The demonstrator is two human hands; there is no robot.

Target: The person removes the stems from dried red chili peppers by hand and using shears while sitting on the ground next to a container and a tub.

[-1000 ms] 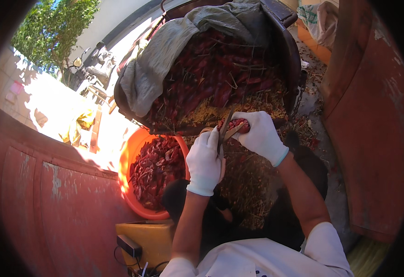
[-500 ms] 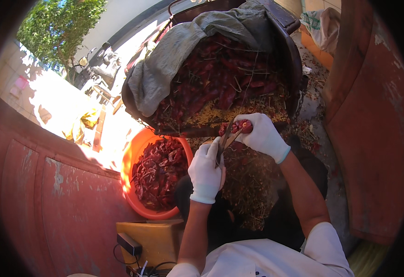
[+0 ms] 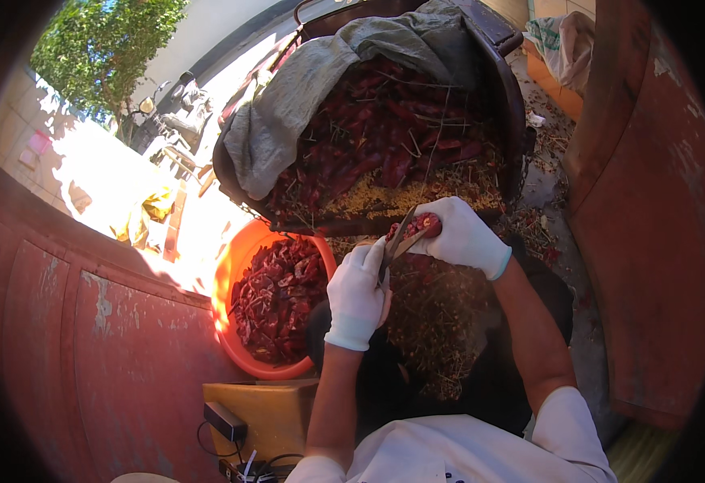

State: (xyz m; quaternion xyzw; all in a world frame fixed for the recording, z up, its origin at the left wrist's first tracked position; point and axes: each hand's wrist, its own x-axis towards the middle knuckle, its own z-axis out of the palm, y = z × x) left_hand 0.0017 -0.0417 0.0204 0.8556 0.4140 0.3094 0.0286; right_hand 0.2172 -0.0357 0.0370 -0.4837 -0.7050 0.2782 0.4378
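Observation:
My left hand [image 3: 355,291], in a white glove, is closed on a pair of scissors [image 3: 396,246]. Its dark blades stand apart and point up to the right. In the other white glove, my right hand [image 3: 465,233] pinches dried red chili peppers [image 3: 427,223] right at the blades. Whether the blades touch the peppers I cannot tell. Just beyond both hands lies a heap of dried red chilies [image 3: 384,145] with yellow seeds at its near edge, inside a dark cart [image 3: 516,113]. Left of my left hand stands an orange basin [image 3: 222,294] with cut chili pieces [image 3: 278,302].
A grey cloth [image 3: 296,97] drapes over the cart's far and left side. Red doors [image 3: 143,354] flank me on both sides. A yellow-brown box [image 3: 276,410] with a black device and cables is at lower left. Stems and seeds [image 3: 437,322] lie below my hands.
The scissors and the peppers have shifted slightly, both still held. My right hand sits a little farther right. The basin and cart look the same.

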